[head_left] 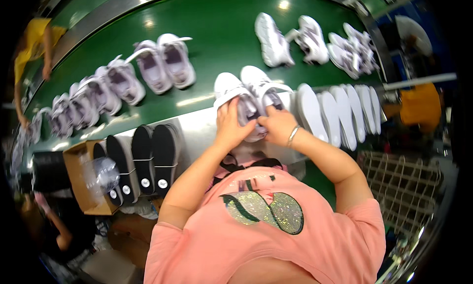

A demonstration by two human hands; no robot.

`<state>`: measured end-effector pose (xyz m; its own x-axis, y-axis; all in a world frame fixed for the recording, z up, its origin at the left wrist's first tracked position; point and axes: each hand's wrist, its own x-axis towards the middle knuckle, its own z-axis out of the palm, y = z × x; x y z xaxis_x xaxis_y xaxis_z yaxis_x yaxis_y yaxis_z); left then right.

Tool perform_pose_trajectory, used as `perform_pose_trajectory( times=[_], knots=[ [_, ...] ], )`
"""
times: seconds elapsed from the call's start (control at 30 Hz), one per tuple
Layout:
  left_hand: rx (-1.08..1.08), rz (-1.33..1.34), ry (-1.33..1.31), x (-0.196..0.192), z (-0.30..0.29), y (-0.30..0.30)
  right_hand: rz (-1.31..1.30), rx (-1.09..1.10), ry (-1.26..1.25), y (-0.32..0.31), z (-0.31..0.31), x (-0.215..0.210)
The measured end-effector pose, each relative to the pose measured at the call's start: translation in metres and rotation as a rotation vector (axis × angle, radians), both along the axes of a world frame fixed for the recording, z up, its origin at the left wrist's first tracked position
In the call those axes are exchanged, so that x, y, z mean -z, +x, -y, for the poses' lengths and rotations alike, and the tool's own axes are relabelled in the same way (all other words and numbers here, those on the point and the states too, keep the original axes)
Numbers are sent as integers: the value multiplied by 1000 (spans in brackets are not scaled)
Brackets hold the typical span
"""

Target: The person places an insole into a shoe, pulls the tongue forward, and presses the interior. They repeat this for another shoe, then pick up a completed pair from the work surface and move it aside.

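Observation:
A pair of white and pale-lilac sneakers stands side by side in front of me, toes pointing away, over the metal ledge [194, 124] and the green belt. My left hand [231, 124] grips the left sneaker [228, 82], its fingers over the side by the opening and its thumb toward the heel. Closed at the right sneaker [255, 78], my right hand [278, 125] has its fingertips at the shoe's opening near the heel; a silver bangle circles that wrist. What those fingertips pinch inside is hidden.
White insoles [310, 111] stand in a row at right; black insoles [143, 156] lie at left by a cardboard box [79, 175]. More sneakers [165, 62] line the green belt [221, 28]. A metal grid rack [404, 190] is at lower right. Other people work at left.

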<state>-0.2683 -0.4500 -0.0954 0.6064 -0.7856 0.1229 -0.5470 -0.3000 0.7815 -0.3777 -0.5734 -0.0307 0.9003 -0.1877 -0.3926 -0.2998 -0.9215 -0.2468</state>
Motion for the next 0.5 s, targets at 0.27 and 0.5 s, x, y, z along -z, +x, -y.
perform_pose_trajectory(
  times=[0.27, 0.5],
  knots=[
    [142, 323, 192, -22, 19, -29, 498, 208, 185, -80, 19, -2],
    [299, 275, -65, -18, 33, -15, 191, 760, -214, -134, 73, 45]
  ],
)
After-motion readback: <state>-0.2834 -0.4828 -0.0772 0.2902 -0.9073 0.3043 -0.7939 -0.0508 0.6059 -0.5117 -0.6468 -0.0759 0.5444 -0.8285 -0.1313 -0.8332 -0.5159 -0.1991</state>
